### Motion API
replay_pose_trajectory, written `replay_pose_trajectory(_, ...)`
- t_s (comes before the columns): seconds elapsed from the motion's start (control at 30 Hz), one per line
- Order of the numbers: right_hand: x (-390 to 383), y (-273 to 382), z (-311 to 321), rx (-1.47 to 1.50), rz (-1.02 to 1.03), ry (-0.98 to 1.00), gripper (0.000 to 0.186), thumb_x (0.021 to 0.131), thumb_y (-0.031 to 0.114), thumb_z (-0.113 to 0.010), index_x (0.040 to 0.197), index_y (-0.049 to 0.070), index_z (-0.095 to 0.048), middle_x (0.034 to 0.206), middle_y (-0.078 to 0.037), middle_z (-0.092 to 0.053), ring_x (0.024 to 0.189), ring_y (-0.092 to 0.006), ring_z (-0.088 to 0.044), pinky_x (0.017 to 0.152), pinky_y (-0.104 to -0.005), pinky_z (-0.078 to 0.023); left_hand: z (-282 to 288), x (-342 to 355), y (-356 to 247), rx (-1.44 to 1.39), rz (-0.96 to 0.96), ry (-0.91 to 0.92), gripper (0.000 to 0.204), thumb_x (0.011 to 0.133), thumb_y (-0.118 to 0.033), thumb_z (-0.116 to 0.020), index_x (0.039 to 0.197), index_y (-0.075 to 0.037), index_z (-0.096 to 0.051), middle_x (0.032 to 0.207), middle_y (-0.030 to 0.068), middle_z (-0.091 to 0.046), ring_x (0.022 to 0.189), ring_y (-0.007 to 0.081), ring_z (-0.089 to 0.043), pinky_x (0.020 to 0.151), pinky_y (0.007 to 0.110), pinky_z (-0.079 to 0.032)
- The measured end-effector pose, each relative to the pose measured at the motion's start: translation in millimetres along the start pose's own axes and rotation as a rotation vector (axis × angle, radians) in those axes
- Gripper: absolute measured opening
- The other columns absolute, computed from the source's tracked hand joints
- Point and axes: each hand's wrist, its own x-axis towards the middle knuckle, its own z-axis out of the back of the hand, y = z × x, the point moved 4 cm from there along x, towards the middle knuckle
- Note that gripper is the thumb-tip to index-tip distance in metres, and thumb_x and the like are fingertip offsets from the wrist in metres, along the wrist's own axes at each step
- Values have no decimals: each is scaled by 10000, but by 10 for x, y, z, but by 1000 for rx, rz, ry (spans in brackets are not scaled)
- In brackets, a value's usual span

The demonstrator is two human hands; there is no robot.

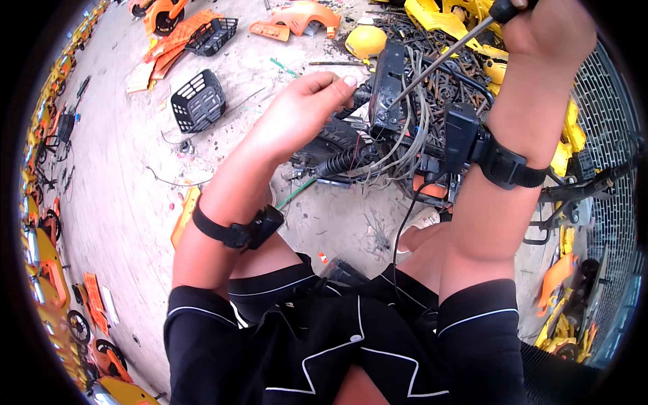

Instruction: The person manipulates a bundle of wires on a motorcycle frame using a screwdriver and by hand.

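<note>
A long screwdriver (451, 54) is gripped by its black handle in my right hand (550, 30) at the upper right. Its shaft slants down to the left, and the tip meets the black metal frame (389, 81) of a partly stripped two-wheeler, close to its bolts. Beside that frame, my left hand (297, 115) has its fingers bent and its thumb against the dark parts; what they hold is hidden. Grey cables (417, 125) loop down from the frame. Below my left hand are a tyre (331, 138) and a black coil spring (337, 164).
Bolts and scrap metal (466, 101) heap behind the frame, with yellow panels (439, 20) around them. Black baskets (199, 101) and orange panels (297, 17) lie on the concrete floor. A metal mesh (611, 135) rises at the right. Yellow and orange vehicles line the far left.
</note>
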Motion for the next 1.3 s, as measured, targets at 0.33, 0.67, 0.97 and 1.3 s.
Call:
replay_pose_trajectory(0.33, -766, -479, -865, -593, 851, -151, 123, 925, 85, -469, 1048, 83, -470, 720, -34, -465, 468, -82, -399, 365, -215, -339, -346, -189, 310, -35, 75, 152, 422, 1001, -408, -517, 974, -9, -651, 878, 9, -625, 860, 88, -513, 809, 247, -417)
replay_pose_trajectory(0.67, -953, -450, -975, -668, 977, -58, 124, 944, 119, -480, 1066, 102, -476, 736, -33, -463, 460, -77, -390, 370, -212, -345, -415, -105, 466, -180, 2, 65, 390, 1005, -381, -517, 962, -11, -634, 874, 47, -658, 811, 123, -590, 777, 278, -465)
replay_pose_trajectory(0.97, -969, -447, -968, -669, 975, -135, 150, 954, 135, -449, 1096, 88, -461, 735, -30, -456, 467, -72, -386, 377, -203, -344, -404, -161, 364, -195, 90, 49, 446, 1004, -439, -489, 950, -16, -619, 902, 52, -685, 631, 93, -573, 551, 234, -429)
replay_pose_trajectory(1.3, -936, -444, -851, -685, 997, -27, 139, 956, 129, -448, 1086, 84, -470, 743, -33, -470, 474, -76, -397, 378, -209, -343, -438, -246, 250, -158, 114, 9, 468, 1009, -431, -480, 992, 2, -656, 920, 53, -694, 616, 96, -592, 513, 231, -418)
